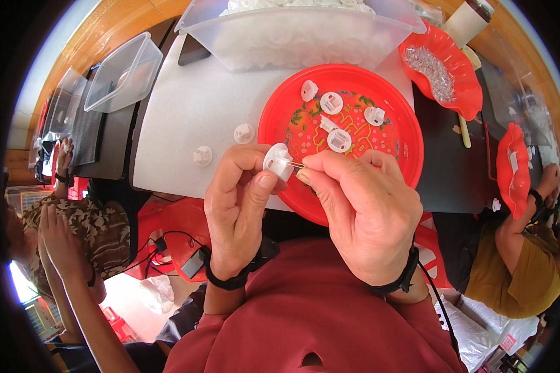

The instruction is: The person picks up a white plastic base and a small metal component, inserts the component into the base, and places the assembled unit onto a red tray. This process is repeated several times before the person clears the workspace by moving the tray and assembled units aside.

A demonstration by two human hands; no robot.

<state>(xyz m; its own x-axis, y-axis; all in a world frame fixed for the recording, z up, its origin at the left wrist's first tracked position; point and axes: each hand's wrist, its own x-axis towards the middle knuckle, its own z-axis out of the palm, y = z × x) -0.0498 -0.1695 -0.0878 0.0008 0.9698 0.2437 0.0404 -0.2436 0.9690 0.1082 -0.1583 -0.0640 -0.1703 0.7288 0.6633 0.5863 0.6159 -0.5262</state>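
The left hand (235,198) was holding a white round part (274,160) between thumb and fingers, near the nine o'clock edge of the red tray (412,140). The right hand (372,214) was pinching thin metal pins (296,165) toward this part (whether they touched it, I could not tell). Similar white pieces (244,133) lay on the table (180,118), toward ten o'clock from it.

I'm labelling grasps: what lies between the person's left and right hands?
In the head view, a white round part, pinched by the left hand, then thin metallic pins spanning from it to the right hand.
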